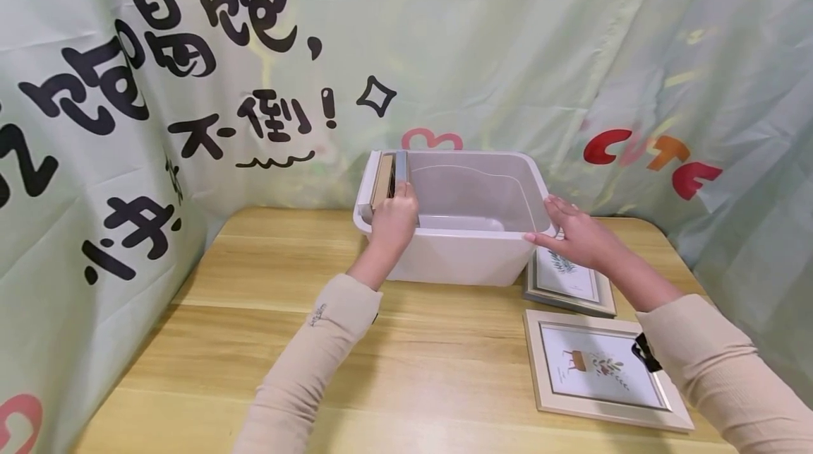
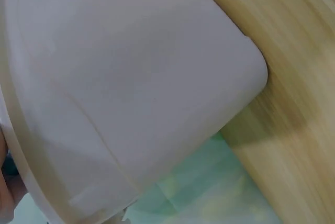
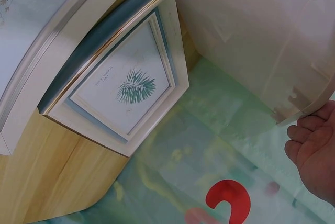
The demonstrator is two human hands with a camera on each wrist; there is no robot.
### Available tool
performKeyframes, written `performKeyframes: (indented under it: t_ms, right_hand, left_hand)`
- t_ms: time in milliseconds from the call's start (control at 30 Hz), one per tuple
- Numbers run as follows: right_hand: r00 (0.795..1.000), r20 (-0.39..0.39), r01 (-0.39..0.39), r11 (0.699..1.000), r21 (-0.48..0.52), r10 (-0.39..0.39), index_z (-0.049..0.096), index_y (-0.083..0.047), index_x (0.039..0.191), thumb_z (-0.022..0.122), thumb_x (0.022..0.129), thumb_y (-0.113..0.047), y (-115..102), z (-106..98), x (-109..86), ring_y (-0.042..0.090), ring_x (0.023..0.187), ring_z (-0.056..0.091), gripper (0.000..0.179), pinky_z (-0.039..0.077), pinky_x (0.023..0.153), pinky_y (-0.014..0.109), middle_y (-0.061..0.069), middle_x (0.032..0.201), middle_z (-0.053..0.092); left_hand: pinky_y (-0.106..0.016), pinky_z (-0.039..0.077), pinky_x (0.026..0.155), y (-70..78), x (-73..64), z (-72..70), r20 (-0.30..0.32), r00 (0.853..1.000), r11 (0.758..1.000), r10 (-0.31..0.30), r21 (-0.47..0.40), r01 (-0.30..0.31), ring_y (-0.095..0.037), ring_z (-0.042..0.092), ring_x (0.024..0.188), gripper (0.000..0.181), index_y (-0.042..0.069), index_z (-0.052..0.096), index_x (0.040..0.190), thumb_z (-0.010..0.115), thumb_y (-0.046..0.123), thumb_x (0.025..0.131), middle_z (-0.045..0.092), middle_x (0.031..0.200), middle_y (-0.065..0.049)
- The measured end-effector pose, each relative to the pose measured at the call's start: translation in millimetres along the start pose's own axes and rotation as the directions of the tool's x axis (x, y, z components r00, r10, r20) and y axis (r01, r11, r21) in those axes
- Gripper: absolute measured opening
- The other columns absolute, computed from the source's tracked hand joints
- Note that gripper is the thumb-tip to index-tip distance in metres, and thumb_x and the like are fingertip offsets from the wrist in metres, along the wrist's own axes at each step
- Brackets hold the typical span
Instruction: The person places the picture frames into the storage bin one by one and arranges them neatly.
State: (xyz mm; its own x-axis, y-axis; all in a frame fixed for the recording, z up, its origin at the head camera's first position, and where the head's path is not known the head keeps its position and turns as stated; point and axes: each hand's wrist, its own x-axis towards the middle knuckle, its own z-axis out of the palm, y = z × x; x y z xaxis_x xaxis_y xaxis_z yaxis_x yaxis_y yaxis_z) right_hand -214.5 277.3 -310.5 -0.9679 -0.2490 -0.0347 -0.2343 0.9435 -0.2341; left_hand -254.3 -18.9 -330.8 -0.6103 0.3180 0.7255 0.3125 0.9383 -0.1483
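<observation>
A pale grey plastic bin (image 1: 457,256) stands toward the back of the table. Several picture frames are upright at its left end, among them a tan-edged frame (image 1: 382,177) and a blue-grey-edged frame (image 1: 401,163). My left hand (image 1: 395,219) reaches over the front rim and grips the blue-grey-edged frame, its fingertips partly hidden. The bin's outer wall (image 2: 131,88) fills most of the left wrist view. At the right front corner, my right hand (image 1: 581,231) holds the rim, thumb along the front; its curled fingers (image 3: 301,135) show in the right wrist view.
Right of the bin, a frame with a green leaf print (image 3: 136,85) lies on top of a blue-edged frame (image 3: 107,33). Nearer the front lies a cream frame with a plant picture (image 1: 600,369), partly under the right forearm. A printed curtain (image 1: 495,66) hangs behind the wooden table (image 1: 267,341).
</observation>
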Motion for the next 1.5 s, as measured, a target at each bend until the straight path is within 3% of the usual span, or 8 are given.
performKeyframes:
  t_ms: [533, 700, 833, 900, 1000, 1133, 1267, 1500]
  right_hand:
    - [1.000, -0.002, 0.005, 1.000, 0.009, -0.005, 0.015, 0.004, 0.145, 0.050, 0.087, -0.057, 0.2, 0.1, -1.9, 0.049, 0.136, 0.017, 0.091, 0.023, 0.103, 0.065, 0.029, 0.150, 0.016]
    - [1.000, -0.002, 0.008, 1.000, 0.003, -0.008, 0.016, 0.005, 0.145, 0.049, 0.087, -0.058, 0.2, -0.1, -1.9, 0.049, 0.136, 0.018, 0.092, 0.023, 0.103, 0.065, 0.030, 0.150, 0.016]
    - [1.000, -0.002, 0.000, 1.000, 0.002, 0.000, 0.016, 0.005, 0.145, 0.049, 0.087, -0.058, 0.1, 0.9, -1.8, 0.050, 0.135, 0.018, 0.092, 0.023, 0.103, 0.065, 0.030, 0.150, 0.016]
    - [1.000, -0.001, -0.003, 1.000, 0.000, 0.003, 0.015, 0.005, 0.145, 0.049, 0.087, -0.059, -0.1, 1.0, -1.1, 0.049, 0.136, 0.018, 0.092, 0.022, 0.103, 0.065, 0.030, 0.150, 0.016]
    - [1.000, -0.006, 0.008, 1.000, -0.010, -0.008, 0.017, 0.006, 0.145, 0.049, 0.087, -0.058, 0.0, 1.0, 0.1, 0.050, 0.135, 0.019, 0.091, 0.023, 0.104, 0.064, 0.031, 0.149, 0.017]
    - [1.000, -0.014, 0.022, 1.000, -0.013, -0.022, 0.018, 0.007, 0.144, 0.050, 0.087, -0.056, 1.5, 1.7, 0.2, 0.050, 0.134, 0.020, 0.091, 0.024, 0.104, 0.064, 0.032, 0.148, 0.019]
    - [0.999, -0.017, 0.027, 1.000, -0.015, -0.027, 0.019, 0.008, 0.143, 0.051, 0.087, -0.056, 2.6, 1.3, 0.8, 0.050, 0.134, 0.021, 0.091, 0.024, 0.104, 0.064, 0.032, 0.148, 0.019]
    - [1.000, -0.006, 0.015, 1.000, -0.012, -0.015, 0.017, 0.006, 0.144, 0.050, 0.087, -0.058, 1.9, 1.2, 0.9, 0.049, 0.135, 0.019, 0.092, 0.023, 0.104, 0.064, 0.031, 0.149, 0.018]
  left_hand:
    - [-0.023, 0.042, 0.035, -2.1, -6.8, -8.7, -0.027, 0.999, 0.984, 0.018, 0.175, -0.013, -0.012, 0.056, 0.042, 0.020, 0.003, 0.072, 0.098, 0.064, 0.006, 0.080, 0.072, 0.094, -0.006]
    - [-0.020, 0.039, 0.034, -15.0, -7.8, -14.4, -0.204, 0.971, 0.971, 0.122, 0.228, -0.074, -0.009, 0.053, 0.041, 0.015, 0.007, 0.072, 0.089, 0.070, 0.020, 0.080, 0.071, 0.080, -0.001]
    - [-0.023, 0.050, 0.045, -31.7, -5.7, -26.6, -0.300, 0.950, 0.996, 0.088, 0.029, -0.083, -0.018, 0.064, 0.056, 0.022, 0.004, 0.070, 0.088, 0.071, 0.025, 0.080, 0.072, 0.082, -0.006]
    - [-0.029, 0.057, 0.064, -41.7, -3.8, -32.9, -0.256, 0.966, 0.982, 0.021, -0.177, -0.068, -0.027, 0.069, 0.077, 0.028, -0.001, 0.068, 0.095, 0.070, 0.023, 0.081, 0.072, 0.095, -0.014]
    - [-0.040, 0.050, 0.092, -57.5, -2.5, -38.8, -0.126, 0.990, 0.904, -0.071, -0.427, 0.011, -0.035, 0.061, 0.107, 0.039, -0.006, 0.064, 0.108, 0.070, 0.023, 0.082, 0.063, 0.115, -0.023]
    - [-0.043, 0.035, 0.107, -75.2, -4.6, -41.1, 0.074, 0.992, 0.823, -0.101, -0.554, 0.125, -0.036, 0.045, 0.127, 0.057, -0.006, 0.056, 0.122, 0.070, 0.030, 0.081, 0.050, 0.133, -0.024]
    - [-0.045, 0.026, 0.112, -86.7, -10.2, -38.8, 0.271, 0.960, 0.798, -0.077, -0.560, 0.222, -0.035, 0.031, 0.137, 0.077, -0.004, 0.044, 0.134, 0.070, 0.043, 0.079, 0.037, 0.144, -0.021]
    - [-0.049, 0.020, 0.114, -95.7, -21.9, -26.2, 0.491, 0.871, 0.836, -0.021, -0.469, 0.285, -0.034, 0.019, 0.142, 0.096, -0.002, 0.030, 0.143, 0.065, 0.057, 0.076, 0.026, 0.150, -0.019]
